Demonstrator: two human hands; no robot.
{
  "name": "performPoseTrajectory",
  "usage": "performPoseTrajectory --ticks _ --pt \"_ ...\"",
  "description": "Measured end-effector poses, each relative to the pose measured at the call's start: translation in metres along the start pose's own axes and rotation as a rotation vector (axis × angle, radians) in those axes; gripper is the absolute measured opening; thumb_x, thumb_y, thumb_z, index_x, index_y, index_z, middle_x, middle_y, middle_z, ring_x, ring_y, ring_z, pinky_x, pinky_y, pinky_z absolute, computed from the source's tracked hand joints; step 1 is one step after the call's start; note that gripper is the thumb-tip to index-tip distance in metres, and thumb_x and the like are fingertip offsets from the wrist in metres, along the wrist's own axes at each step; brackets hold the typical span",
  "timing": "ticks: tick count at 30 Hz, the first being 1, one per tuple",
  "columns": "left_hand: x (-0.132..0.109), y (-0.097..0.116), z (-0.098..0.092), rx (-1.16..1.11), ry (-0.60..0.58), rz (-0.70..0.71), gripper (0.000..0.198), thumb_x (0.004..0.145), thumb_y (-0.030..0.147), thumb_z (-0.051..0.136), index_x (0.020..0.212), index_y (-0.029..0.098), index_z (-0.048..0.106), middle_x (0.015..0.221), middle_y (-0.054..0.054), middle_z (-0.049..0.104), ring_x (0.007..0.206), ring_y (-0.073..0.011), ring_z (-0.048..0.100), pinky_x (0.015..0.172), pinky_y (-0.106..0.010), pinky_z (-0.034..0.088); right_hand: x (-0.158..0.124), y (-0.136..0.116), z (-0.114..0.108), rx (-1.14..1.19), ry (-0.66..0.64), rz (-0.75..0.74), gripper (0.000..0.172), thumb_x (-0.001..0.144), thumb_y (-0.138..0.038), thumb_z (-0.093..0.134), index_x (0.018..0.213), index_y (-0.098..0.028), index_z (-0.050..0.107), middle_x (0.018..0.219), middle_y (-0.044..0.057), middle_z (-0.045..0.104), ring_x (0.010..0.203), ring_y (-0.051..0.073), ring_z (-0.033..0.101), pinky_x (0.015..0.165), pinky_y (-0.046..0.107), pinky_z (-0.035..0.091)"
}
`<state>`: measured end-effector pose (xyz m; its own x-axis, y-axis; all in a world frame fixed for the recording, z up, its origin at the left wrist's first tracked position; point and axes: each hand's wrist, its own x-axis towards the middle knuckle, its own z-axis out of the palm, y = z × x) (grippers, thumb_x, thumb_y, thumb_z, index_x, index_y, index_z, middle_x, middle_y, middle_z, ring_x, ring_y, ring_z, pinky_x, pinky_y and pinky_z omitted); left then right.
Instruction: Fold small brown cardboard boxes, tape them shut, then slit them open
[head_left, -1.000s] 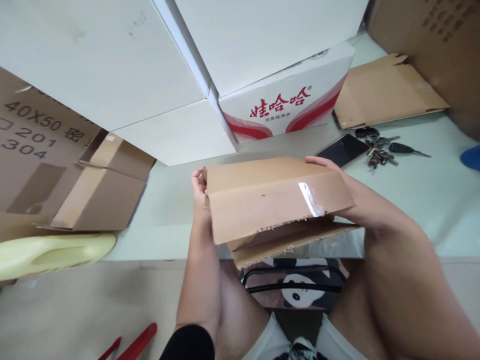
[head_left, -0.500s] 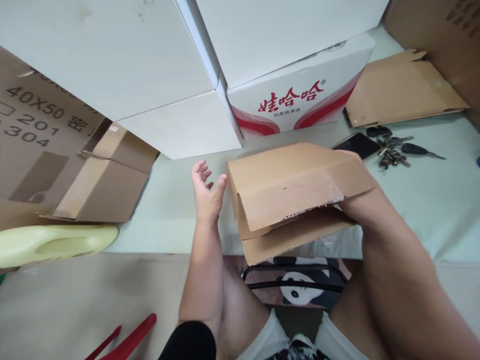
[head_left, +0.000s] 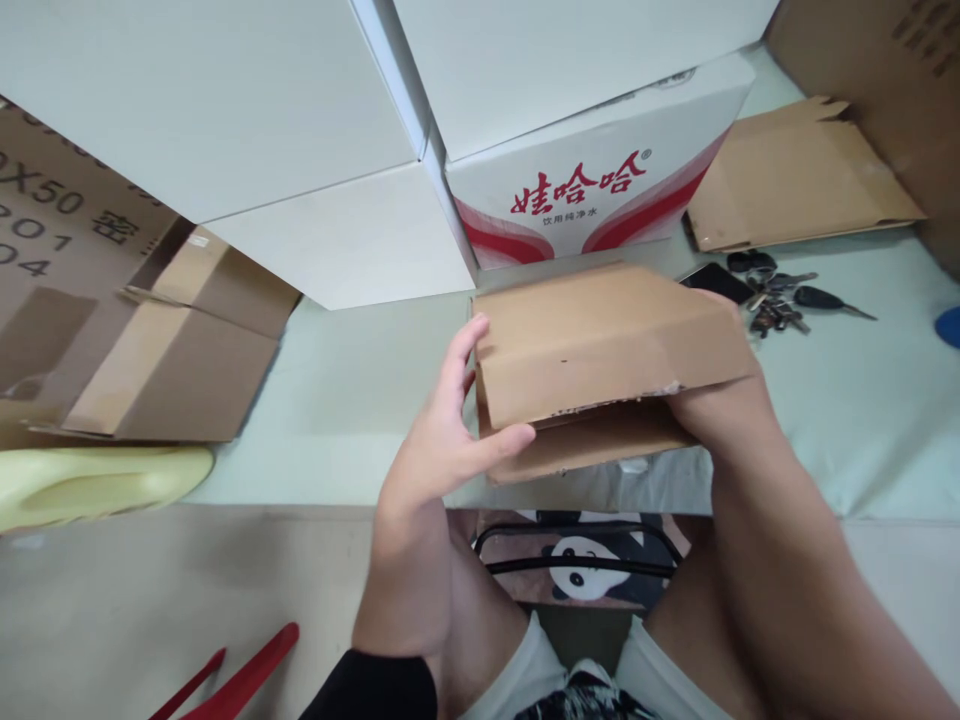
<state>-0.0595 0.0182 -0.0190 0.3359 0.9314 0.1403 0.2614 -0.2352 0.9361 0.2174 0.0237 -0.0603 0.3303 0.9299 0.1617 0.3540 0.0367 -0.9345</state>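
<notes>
I hold a small brown cardboard box (head_left: 600,350) above the pale green table (head_left: 352,400), its top flap folded down over the front. My left hand (head_left: 450,440) grips the box's left end, thumb on the front face and fingers up the side. At the right end, my right hand (head_left: 712,405) holds the box from beneath, its fingers mostly hidden behind the flap.
White cartons (head_left: 315,130) and a red-printed white carton (head_left: 592,190) stand behind the box. Flattened brown cardboard (head_left: 795,175) lies at the back right, a black phone (head_left: 712,280) and keys (head_left: 780,295) beside it. Open brown boxes (head_left: 165,350) and a yellow foam piece (head_left: 90,485) sit on the left.
My left hand let go of the box, opened beside it, then came back and gripped its left end. The flap has folded down flatter and the box shifted right and away.
</notes>
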Motion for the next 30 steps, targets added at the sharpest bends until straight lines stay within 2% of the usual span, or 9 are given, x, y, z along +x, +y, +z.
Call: performPoseTrajectory --ticks 2,5,9,12,14,16,19,25,30 --pt "0.005 -0.004 0.003 0.038 0.052 -0.084 0.102 0.072 0.059 0.087 0.155 0.032 0.034 0.166 -0.014 0.038 0.153 -0.039 0.039 0.122 -0.056 0.041 -0.001 -0.005 0.001 -0.069 -0.03 0.04 0.086 0.056 -0.041 0.079 0.138 -0.028 0.055 0.129 0.011 0.068 0.11 0.035 0.067 0.093 0.054 0.053" --pt "0.007 -0.009 0.002 0.109 0.13 -0.109 0.105 0.068 0.066 0.088 0.152 0.031 0.036 0.164 -0.015 0.039 0.154 -0.0404 0.036 0.125 -0.06 0.036 -0.003 -0.011 0.006 -0.111 -0.074 0.095 0.09 0.054 -0.042 0.074 0.14 -0.029 0.054 0.124 0.01 0.07 0.105 0.036 0.067 0.086 0.053 0.054" --pt "-0.002 -0.011 -0.003 0.255 -0.02 0.059 0.119 0.061 0.066 0.092 0.157 0.04 0.026 0.175 -0.013 0.016 0.161 -0.0428 0.02 0.129 -0.065 0.023 -0.003 -0.006 0.011 -0.023 -0.03 0.024 0.087 0.059 -0.043 0.075 0.14 -0.025 0.053 0.13 0.011 0.068 0.112 0.033 0.066 0.095 0.051 0.053" --pt "-0.005 -0.015 -0.005 0.302 -0.057 0.167 0.122 0.06 0.067 0.091 0.158 0.041 0.023 0.175 -0.013 0.008 0.163 -0.0437 0.012 0.129 -0.065 0.024 -0.003 0.0 0.012 0.016 0.018 -0.006 0.085 0.06 -0.044 0.079 0.138 -0.024 0.053 0.135 0.012 0.066 0.117 0.031 0.065 0.102 0.05 0.05" --pt "-0.003 -0.022 -0.004 0.278 0.026 0.156 0.117 0.065 0.067 0.089 0.158 0.04 0.022 0.173 -0.015 0.015 0.16 -0.0422 0.022 0.126 -0.063 0.032 -0.003 0.0 0.012 0.004 -0.001 0.016 0.085 0.059 -0.044 0.08 0.138 -0.024 0.054 0.135 0.012 0.066 0.116 0.031 0.065 0.101 0.05 0.051" --pt "0.002 -0.03 -0.002 0.224 0.123 0.155 0.111 0.068 0.067 0.087 0.155 0.039 0.026 0.166 -0.015 0.029 0.153 -0.0392 0.038 0.121 -0.057 0.04 -0.004 -0.002 0.011 -0.013 -0.037 0.044 0.088 0.057 -0.043 0.08 0.139 -0.027 0.053 0.134 0.011 0.066 0.114 0.032 0.065 0.097 0.05 0.053" --pt "0.009 -0.041 0.0 0.167 0.19 0.206 0.103 0.067 0.07 0.086 0.15 0.037 0.035 0.154 -0.013 0.044 0.141 -0.0347 0.051 0.115 -0.051 0.047 -0.005 -0.005 0.013 -0.037 -0.045 0.074 0.092 0.052 -0.041 0.081 0.14 -0.028 0.053 0.135 0.011 0.066 0.113 0.033 0.065 0.092 0.049 0.054" --pt "0.01 -0.053 0.001 0.249 0.177 0.229 0.115 0.065 0.068 0.089 0.156 0.037 0.026 0.161 -0.015 0.034 0.151 -0.0394 0.039 0.123 -0.059 0.035 -0.004 -0.009 0.016 -0.022 -0.032 0.113 0.094 0.05 -0.043 0.079 0.139 -0.025 0.053 0.136 0.013 0.066 0.114 0.035 0.065 0.089 0.05 0.055" --pt "0.011 -0.05 -0.001 0.213 0.229 0.262 0.105 0.068 0.062 0.089 0.153 0.037 0.033 0.154 -0.011 0.043 0.144 -0.0348 0.046 0.119 -0.053 0.041 -0.004 -0.014 0.016 -0.029 -0.059 0.109 0.096 0.048 -0.045 0.082 0.139 -0.026 0.055 0.136 0.013 0.067 0.116 0.037 0.066 0.09 0.054 0.056"
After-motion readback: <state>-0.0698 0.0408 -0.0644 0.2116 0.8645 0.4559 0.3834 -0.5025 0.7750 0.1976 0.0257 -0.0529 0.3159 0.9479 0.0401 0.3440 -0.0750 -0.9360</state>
